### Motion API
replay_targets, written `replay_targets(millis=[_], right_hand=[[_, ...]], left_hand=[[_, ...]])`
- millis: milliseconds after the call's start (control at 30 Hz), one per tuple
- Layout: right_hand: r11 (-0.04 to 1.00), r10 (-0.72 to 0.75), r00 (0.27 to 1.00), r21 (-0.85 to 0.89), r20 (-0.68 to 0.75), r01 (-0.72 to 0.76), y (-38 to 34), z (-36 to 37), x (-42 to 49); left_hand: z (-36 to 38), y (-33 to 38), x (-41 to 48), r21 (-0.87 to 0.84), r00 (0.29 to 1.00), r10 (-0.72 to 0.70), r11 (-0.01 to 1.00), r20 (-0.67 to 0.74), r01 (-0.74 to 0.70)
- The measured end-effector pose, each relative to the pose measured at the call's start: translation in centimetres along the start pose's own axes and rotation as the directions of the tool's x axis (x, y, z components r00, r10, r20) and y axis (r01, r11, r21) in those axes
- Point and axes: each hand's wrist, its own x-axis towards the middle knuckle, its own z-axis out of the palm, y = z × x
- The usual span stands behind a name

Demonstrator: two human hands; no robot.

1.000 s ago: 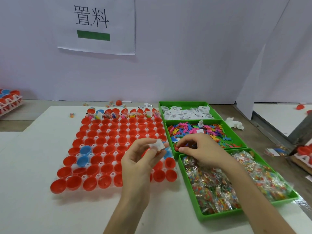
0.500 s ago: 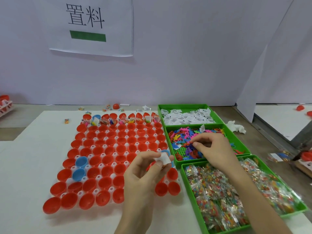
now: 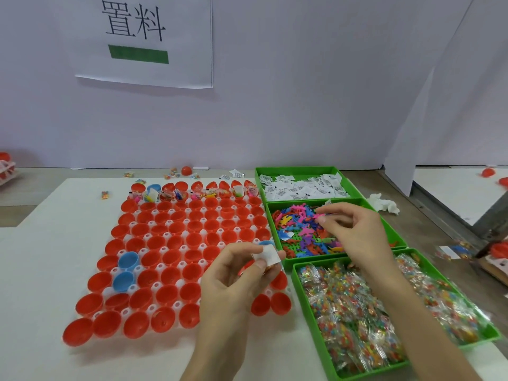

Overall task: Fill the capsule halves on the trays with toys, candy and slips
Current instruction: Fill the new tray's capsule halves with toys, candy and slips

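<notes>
Left hand [image 3: 233, 276] pinches white slip [image 3: 267, 255] above capsule tray [image 3: 154, 270]; right hand [image 3: 354, 232] fingers pinch pink toy [image 3: 320, 216] in toy bin [image 3: 395, 240].

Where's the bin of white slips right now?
Head view, right side: the green plastic bin of white paper slips sits just behind the green bin of colourful plastic toys, right of the tray of red capsule halves.
</notes>
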Motion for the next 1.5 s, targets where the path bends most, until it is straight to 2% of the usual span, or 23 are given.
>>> replay_targets(millis=[133, 433, 533, 633, 767, 933, 1100, 1233, 1400, 1500], right_hand=[[0.994, 0.039, 0.999, 0.098, -0.013, -0.038, -0.4, -0.2, 0.0], [0.947, 0.076, 0.989, 0.303, 0.124, -0.11, -1.2, -0.2, -0.4], [0.944, 0.02, 0.989, 0.323, 0.148, -0.067, -1.9, 0.0, -0.8], [0.95, -0.096, 0.98, 0.311, 0.177, 0.037, -3.2, 0.2, -1.7], [0.936, -0.252, 0.907, 0.322, 0.338, 0.14, -4.9, 0.8, -3.3], [0.949, -0.298, 0.842, 0.234, 0.449, 0.211, -5.3, 1.9, -4.5], [0.945, -0.319, 0.846, 0.072, 0.426, 0.32, -4.9, 2.9, -5.1], [0.935, -0.33, 0.855, 0.013, 0.4, 0.355, -4.8, 3.2, -5.3], [0.89, -0.374, 0.814, -0.075, 0.444, 0.45, -4.7, 2.9, -5.1], [0.882, -0.395, 0.8, -0.058, 0.451, 0.468, -4.7, 2.9, -5.2]], left_hand=[[0.1, 0.2, -0.2, 0.063, 1.0, 0.021, 0.998, 0.004, -0.021], [0.1, 0.3, -0.2, 0.082, 0.999, 0.033, 0.996, 0.013, -0.034], [0.0, 0.2, -0.2, 0.08, 0.999, 0.045, 0.996, 0.003, -0.045], [-0.1, -0.1, -0.2, 0.097, 0.998, 0.059, 0.994, -0.038, -0.055], [-0.1, -0.4, 0.0, 0.165, 0.985, 0.137, 0.979, -0.104, -0.119], [-0.3, -0.5, -0.1, 0.263, 0.966, 0.228, 0.946, -0.123, -0.19], [-0.1, -0.4, -0.3, 0.327, 0.968, 0.236, 0.924, -0.081, -0.198], [0.1, -0.3, -0.3, 0.368, 0.968, 0.246, 0.906, -0.053, -0.21], [0.0, -0.4, -0.3, 0.398, 0.971, 0.236, 0.895, -0.037, -0.203], [-0.1, -0.5, -0.2, 0.42, 0.965, 0.257, 0.882, -0.048, -0.215]])
